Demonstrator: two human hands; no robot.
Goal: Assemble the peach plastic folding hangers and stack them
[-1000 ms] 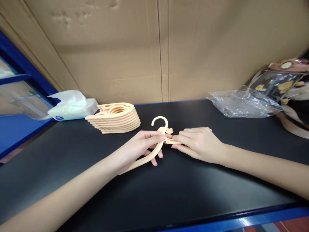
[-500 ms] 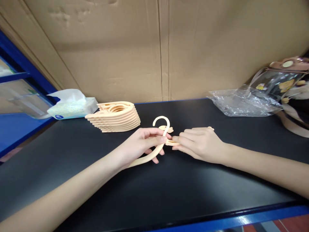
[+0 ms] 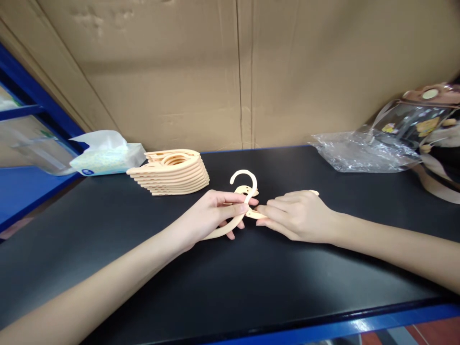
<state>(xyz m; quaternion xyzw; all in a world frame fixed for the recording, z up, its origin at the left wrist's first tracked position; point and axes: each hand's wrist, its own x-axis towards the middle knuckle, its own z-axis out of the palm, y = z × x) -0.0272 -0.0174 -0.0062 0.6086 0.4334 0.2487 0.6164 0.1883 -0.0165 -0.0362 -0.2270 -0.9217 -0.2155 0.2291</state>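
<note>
A cream plastic clothes hanger [image 3: 224,230] is held between both hands above the black table. My left hand [image 3: 212,213] pinches it just below its curved hook, thumb on top. One arm of the hanger runs back under the left palm. My right hand [image 3: 300,215] grips the other arm, a slim piece that meets the first beside the left fingertips; most of it is hidden by the fingers. Behind the hook lies another cream piece [image 3: 244,189], partly covered by it. A small cream tip [image 3: 314,192] shows beyond the right knuckles.
A stack of several folded cream hangers [image 3: 170,175] stands at the back left, beside a tissue pack [image 3: 111,158]. Crumpled clear plastic [image 3: 362,155] and a strapped transparent bottle [image 3: 413,120] sit at the back right. Cardboard [image 3: 179,76] walls off the rear.
The hanger's hook has tilted slightly to the right, and the left-hand arm has swung up a little. The right-hand arm now slopes down toward the right. Both hands keep their hold.
</note>
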